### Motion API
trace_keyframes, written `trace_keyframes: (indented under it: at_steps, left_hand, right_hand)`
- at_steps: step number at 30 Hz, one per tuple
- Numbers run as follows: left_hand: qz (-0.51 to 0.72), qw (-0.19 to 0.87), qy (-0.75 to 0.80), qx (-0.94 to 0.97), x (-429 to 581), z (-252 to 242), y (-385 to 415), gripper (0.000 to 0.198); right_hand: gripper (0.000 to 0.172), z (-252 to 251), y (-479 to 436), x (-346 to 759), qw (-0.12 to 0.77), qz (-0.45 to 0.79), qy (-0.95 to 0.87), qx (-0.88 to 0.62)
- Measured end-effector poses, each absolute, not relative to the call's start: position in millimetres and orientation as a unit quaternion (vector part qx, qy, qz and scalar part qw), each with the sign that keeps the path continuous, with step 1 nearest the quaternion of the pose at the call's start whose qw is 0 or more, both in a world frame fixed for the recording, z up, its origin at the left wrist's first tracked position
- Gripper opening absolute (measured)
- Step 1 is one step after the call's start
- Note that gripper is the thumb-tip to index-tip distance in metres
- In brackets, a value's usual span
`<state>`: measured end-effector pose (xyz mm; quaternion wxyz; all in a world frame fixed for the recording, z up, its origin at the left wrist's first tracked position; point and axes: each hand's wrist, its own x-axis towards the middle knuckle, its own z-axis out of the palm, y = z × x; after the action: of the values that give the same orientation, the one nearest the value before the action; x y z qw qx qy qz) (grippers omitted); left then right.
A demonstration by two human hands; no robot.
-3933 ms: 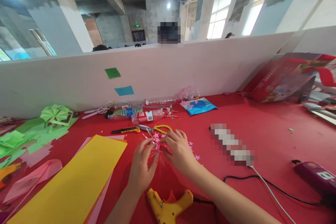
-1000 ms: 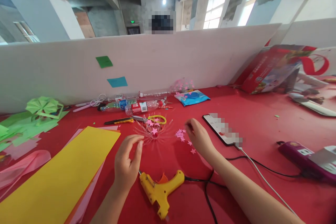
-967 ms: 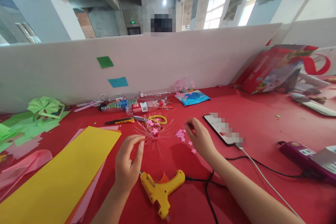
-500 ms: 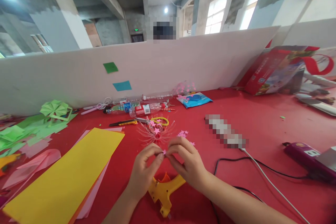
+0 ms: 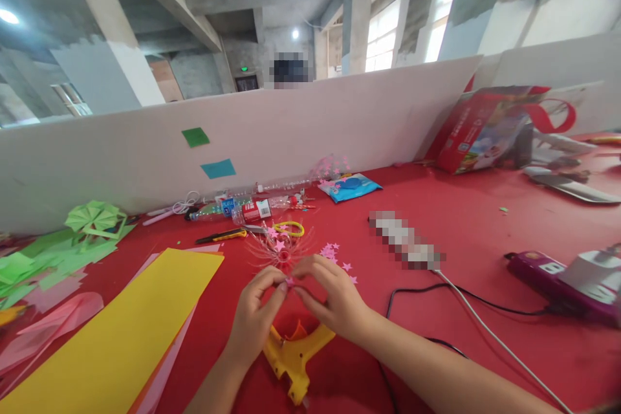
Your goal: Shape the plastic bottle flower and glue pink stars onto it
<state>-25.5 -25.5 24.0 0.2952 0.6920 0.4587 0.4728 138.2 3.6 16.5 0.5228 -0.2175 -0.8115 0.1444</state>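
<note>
A small pink paper star is between my fingertips. My left hand pinches it from the left, and my right hand has its thumb and finger closed at the star's right side. Just beyond my hands stands a flower-like piece of cut clear plastic with pink stars on some strips. Loose pink stars lie to its right. Below my hands a yellow glue gun lies on the red table, partly covered by them.
Yellow paper sheets and green paper pieces lie left. Behind are a cutter, plastic bottles and a blue packet. Cables, a purple power strip and a red bag are right. A white partition runs behind.
The view has shifted a little, so the table items appear slightly further left. Both hands remain together at the small star, with the right fingertips nearer to it.
</note>
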Motion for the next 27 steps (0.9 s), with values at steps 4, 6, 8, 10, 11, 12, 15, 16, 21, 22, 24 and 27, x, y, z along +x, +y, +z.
trace_keyframes:
  at_steps: [4,6,8,10,11,12,15,16,21,22,24,27]
  left_hand:
    - [0.449,0.178,0.446,0.753,-26,19,-24,0.014]
    - [0.451,0.126,0.438,0.768,-26,19,-25,0.013]
    - [0.458,0.1,0.437,0.767,-26,20,-27,0.013]
    - [0.46,0.111,0.439,0.764,-25,22,-30,0.016]
    - [0.458,0.128,0.44,0.762,-24,23,-31,0.018]
    - [0.457,0.148,0.44,0.758,-23,24,-33,0.02]
    - [0.463,0.205,0.438,0.743,-21,25,-35,0.021]
    - [0.466,0.217,0.438,0.737,-20,26,-36,0.02]
    - [0.475,0.194,0.454,0.729,-28,33,-34,0.017]
    - [0.475,0.182,0.461,0.727,-32,34,-32,0.019]
    - [0.5,0.16,0.49,0.696,-43,38,-27,0.019]
    - [0.552,0.14,0.534,0.625,-61,47,-19,0.02]
  right_hand:
    - [0.007,11,6,134,0.532,0.162,-0.786,-0.271]
    - [0.009,11,5,133,0.537,0.149,-0.786,-0.267]
    - [0.01,13,3,133,0.548,0.123,-0.787,-0.255]
    - [0.011,16,0,133,0.555,0.091,-0.791,-0.242]
    - [0.011,17,-2,133,0.556,0.077,-0.793,-0.237]
    - [0.011,18,-3,133,0.555,0.064,-0.796,-0.232]
    - [0.011,20,-7,132,0.548,0.048,-0.807,-0.216]
    - [0.011,20,-8,132,0.544,0.048,-0.811,-0.211]
    - [0.021,26,-10,137,0.532,0.087,-0.821,-0.189]
    - [0.022,28,-10,139,0.525,0.099,-0.825,-0.186]
    - [0.021,32,-11,143,0.477,0.12,-0.85,-0.188]
    - [0.014,40,-17,148,0.269,0.092,-0.944,-0.168]
